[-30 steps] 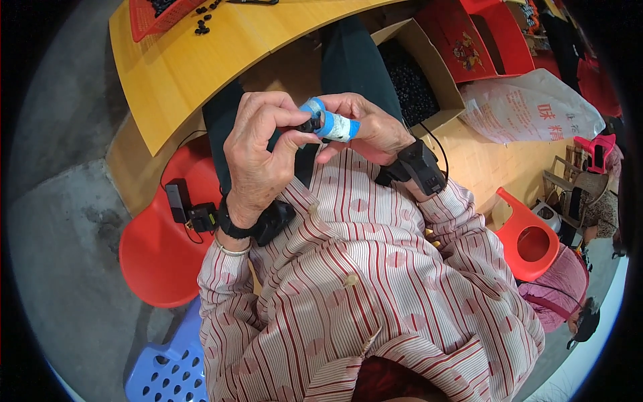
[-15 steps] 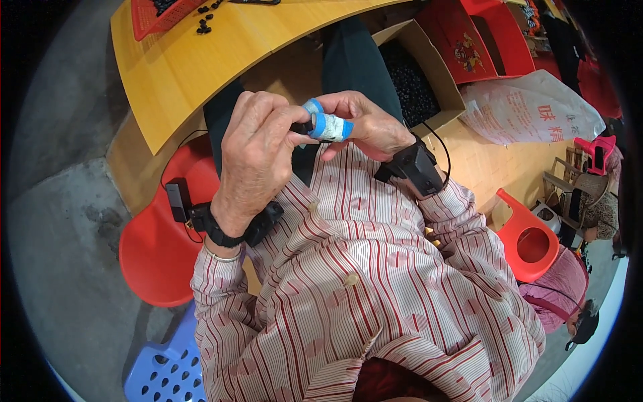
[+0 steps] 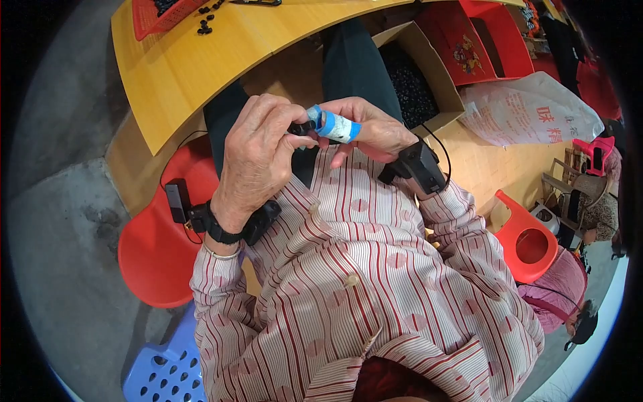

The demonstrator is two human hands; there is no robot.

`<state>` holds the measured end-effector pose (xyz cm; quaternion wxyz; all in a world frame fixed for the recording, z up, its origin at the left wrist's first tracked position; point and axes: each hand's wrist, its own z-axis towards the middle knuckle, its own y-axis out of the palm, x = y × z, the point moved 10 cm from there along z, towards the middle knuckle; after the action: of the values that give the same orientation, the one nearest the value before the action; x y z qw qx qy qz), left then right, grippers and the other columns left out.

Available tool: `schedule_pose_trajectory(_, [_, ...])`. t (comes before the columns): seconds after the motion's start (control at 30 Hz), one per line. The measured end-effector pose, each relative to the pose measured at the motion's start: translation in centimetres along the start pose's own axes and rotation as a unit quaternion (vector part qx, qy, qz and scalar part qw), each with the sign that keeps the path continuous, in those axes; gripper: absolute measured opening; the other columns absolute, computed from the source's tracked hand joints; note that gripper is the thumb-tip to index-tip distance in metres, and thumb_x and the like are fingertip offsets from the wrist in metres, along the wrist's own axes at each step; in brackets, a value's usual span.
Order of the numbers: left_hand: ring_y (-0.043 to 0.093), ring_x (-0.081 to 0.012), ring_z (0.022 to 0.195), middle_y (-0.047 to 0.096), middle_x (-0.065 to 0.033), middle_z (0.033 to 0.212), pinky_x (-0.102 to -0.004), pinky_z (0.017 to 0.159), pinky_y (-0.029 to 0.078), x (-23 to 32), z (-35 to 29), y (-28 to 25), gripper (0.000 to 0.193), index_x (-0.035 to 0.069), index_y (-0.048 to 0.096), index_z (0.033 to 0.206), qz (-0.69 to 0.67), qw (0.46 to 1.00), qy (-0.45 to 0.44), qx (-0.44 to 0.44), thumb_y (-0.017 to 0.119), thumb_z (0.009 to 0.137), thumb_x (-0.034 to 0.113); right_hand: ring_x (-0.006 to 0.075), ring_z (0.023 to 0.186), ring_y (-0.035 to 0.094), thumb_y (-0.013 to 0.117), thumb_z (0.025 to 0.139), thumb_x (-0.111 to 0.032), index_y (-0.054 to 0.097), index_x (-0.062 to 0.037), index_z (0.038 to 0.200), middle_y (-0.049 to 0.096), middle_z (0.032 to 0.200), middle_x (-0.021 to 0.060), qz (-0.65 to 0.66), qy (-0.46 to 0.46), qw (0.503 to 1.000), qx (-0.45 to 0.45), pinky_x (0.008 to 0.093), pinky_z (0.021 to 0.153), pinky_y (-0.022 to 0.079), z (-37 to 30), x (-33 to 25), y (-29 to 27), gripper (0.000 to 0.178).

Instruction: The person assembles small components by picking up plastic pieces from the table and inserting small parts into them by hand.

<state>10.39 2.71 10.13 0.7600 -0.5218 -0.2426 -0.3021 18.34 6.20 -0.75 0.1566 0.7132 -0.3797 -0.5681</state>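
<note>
Both my hands meet in front of my thighs, over the front of my striped shirt. My left hand (image 3: 258, 144) is closed, its thumb and forefinger pinching a small black part (image 3: 301, 127). From the other side, my right hand (image 3: 372, 127) closes in a pinch at the right end of that part. Blue and white tape (image 3: 340, 127) wraps its thumb and forefinger. The part's exact kind is too small to tell, and the fingers hide some of it.
A yellow table (image 3: 194, 67) curves ahead, with a red basket (image 3: 153, 23) and loose black parts (image 3: 204, 28). Ahead to the right stand a cardboard box (image 3: 450, 110) of black pieces and a red box (image 3: 455, 43). A plastic bag (image 3: 536, 110) and red stool (image 3: 529, 248) lie right.
My right taped fingers have shifted slightly right and turned a little, away from my left fingertips. More of the black part shows between the hands.
</note>
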Motion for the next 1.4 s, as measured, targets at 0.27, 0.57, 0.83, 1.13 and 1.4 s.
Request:
schedule_pose_trajectory(0.27, [0.056,-0.0296,0.081,0.055,-0.0124,0.087,-0.0342,0.071,0.046,0.9,1.7,0.6,0.025,0.001,0.056,0.086,-0.023,0.999,0.031,0.006,0.068,0.064,0.002,0.0075,0.072,0.058,0.065,0.084,-0.032,0.061,-0.0026,0.099,0.057,0.081,0.0014,-0.024,-0.032,0.998,0.040,0.0214,0.054,0.055,-0.4,-1.5,-0.4,0.033])
schedule_pose_trajectory(0.57, [0.052,-0.0328,0.079,0.053,-0.0137,0.085,-0.0390,0.068,0.043,3.0,3.3,0.9,0.023,0.000,0.055,0.085,-0.007,0.998,0.062,-0.008,0.065,0.064,-0.002,0.0062,0.075,0.057,0.066,0.083,-0.027,0.062,-0.0072,0.100,0.059,0.083,-0.0018,-0.039,-0.055,0.997,0.036,0.0219,0.056,0.054,-1.1,-2.7,-0.5,0.026])
schedule_pose_trajectory(0.83, [0.054,-0.0276,0.077,0.052,-0.0115,0.085,-0.0348,0.065,0.045,2.8,3.4,0.9,0.025,0.001,0.055,0.085,-0.056,0.998,0.017,-0.022,0.069,0.065,-0.001,0.0052,0.069,0.057,0.067,0.082,-0.032,0.061,-0.0068,0.102,0.056,0.079,-0.0023,0.030,-0.090,0.994,-0.049,0.0222,0.057,0.056,-0.9,-3.0,0.6,0.033])
schedule_pose_trajectory(1.13, [0.055,-0.0275,0.079,0.053,-0.0119,0.087,-0.0348,0.068,0.046,2.0,2.6,0.8,0.024,0.001,0.057,0.089,-0.011,0.999,0.037,0.026,0.065,0.068,-0.005,0.0073,0.078,0.061,0.070,0.080,-0.019,0.061,-0.0078,0.098,0.063,0.087,0.0002,0.049,-0.082,0.995,0.011,0.0192,0.055,0.053,-0.6,-3.4,0.6,0.023])
schedule_pose_trajectory(1.4, [0.056,-0.0305,0.077,0.056,-0.0137,0.081,-0.0381,0.066,0.045,2.0,1.9,0.7,0.024,-0.002,0.057,0.092,0.124,0.991,0.049,0.023,0.063,0.069,-0.007,0.0077,0.081,0.061,0.071,0.078,-0.039,0.060,-0.0089,0.092,0.063,0.086,-0.0011,-0.089,-0.096,0.990,0.053,0.0197,0.056,0.052,0.4,-3.5,-0.3,0.035])
